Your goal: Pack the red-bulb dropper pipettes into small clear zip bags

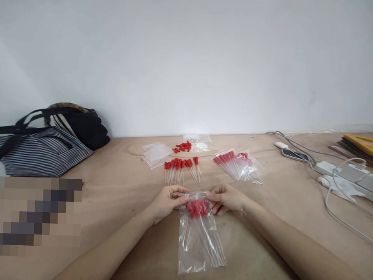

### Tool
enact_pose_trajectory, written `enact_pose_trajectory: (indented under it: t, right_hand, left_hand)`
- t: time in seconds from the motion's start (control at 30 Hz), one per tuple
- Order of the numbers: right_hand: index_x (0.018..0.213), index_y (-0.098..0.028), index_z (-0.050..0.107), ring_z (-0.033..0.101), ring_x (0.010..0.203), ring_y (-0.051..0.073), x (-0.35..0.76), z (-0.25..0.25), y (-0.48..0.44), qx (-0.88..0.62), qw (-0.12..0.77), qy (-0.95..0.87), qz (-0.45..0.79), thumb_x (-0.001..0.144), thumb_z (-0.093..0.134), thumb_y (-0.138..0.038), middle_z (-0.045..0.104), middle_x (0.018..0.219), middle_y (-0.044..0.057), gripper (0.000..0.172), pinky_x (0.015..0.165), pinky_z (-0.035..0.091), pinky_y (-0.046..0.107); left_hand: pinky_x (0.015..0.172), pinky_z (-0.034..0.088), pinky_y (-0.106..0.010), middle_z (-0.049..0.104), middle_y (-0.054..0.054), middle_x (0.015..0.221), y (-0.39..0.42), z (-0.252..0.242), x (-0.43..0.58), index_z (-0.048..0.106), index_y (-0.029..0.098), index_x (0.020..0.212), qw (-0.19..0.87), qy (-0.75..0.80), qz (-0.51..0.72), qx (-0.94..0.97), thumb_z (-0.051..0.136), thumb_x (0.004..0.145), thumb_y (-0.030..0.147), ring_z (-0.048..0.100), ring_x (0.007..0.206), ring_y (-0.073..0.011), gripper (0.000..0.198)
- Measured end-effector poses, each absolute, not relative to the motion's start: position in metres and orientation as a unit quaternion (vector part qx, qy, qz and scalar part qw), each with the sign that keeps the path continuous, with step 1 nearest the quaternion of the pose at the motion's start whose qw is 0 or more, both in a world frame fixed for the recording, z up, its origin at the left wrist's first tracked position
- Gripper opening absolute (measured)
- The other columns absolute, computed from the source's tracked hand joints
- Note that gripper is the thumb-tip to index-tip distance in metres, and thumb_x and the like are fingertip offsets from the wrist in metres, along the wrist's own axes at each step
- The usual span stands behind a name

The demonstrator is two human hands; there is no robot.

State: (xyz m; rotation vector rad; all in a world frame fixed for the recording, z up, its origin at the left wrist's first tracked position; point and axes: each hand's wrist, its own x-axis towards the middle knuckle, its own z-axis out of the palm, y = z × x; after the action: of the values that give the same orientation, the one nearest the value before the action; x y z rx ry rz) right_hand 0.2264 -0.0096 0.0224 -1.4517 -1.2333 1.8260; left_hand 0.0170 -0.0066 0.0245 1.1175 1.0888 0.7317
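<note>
A clear zip bag with several red-bulbed droppers inside lies in front of me, its top edge toward the wall. My left hand pinches the bag's upper left corner between thumb and fingers. At the upper right corner, my right hand grips the same top edge. Just beyond my hands, loose droppers with red bulbs and thin clear stems lie in a row. To their right are filled bags of droppers, overlapping each other.
Flat empty bags lie back left, beside loose red bulbs and clear tubes. A striped bag and a black bag stand left. At right are a phone, a power strip, cables and stacked colored items.
</note>
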Motion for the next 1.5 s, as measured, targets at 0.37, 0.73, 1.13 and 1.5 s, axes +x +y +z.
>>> enact_pose_trajectory:
  t: [0.37,0.73,1.13,1.5]
  right_hand:
    - [0.054,-0.012,0.054,0.052,0.039,0.005,0.223,0.02,-0.013,-0.553,0.305,-0.442,0.638,0.066,0.06,-0.015,0.056,0.046,-0.003,0.014,0.029,0.031,0.011]
    - [0.051,-0.013,0.053,0.034,0.033,0.002,0.216,0.017,-0.014,-0.512,0.316,-0.564,0.566,0.066,0.063,-0.031,0.048,0.039,-0.005,0.025,0.032,0.024,0.016]
    - [0.054,-0.013,0.058,0.039,0.035,0.004,0.217,0.021,-0.007,-0.498,0.266,-0.543,0.621,0.062,0.065,-0.034,0.051,0.04,-0.004,0.024,0.034,0.028,0.016]
    - [0.049,-0.013,0.054,0.039,0.036,0.004,0.21,0.018,-0.009,-0.49,0.305,-0.532,0.62,0.06,0.063,-0.02,0.049,0.038,-0.006,0.016,0.037,0.028,0.017]
  left_hand:
    - [0.062,0.05,-0.023,0.062,0.001,0.058,-0.003,0.024,0.016,0.061,0.011,0.074,0.641,0.513,0.32,0.473,0.083,0.045,0.03,0.059,0.058,-0.011,0.041]
    - [0.056,0.045,-0.022,0.062,0.001,0.059,-0.007,0.025,0.022,0.061,0.012,0.078,0.603,0.504,0.332,0.522,0.079,0.049,0.038,0.056,0.052,-0.0102,0.043]
    - [0.043,0.034,-0.02,0.057,0.001,0.05,0.0,0.029,0.031,0.057,0.012,0.057,0.605,0.483,0.233,0.588,0.073,0.053,0.047,0.044,0.042,-0.0066,0.039]
    - [0.042,0.033,-0.02,0.053,0.003,0.046,-0.001,0.037,0.038,0.06,0.011,0.057,0.594,0.483,0.205,0.61,0.071,0.054,0.046,0.044,0.04,-0.0076,0.036]
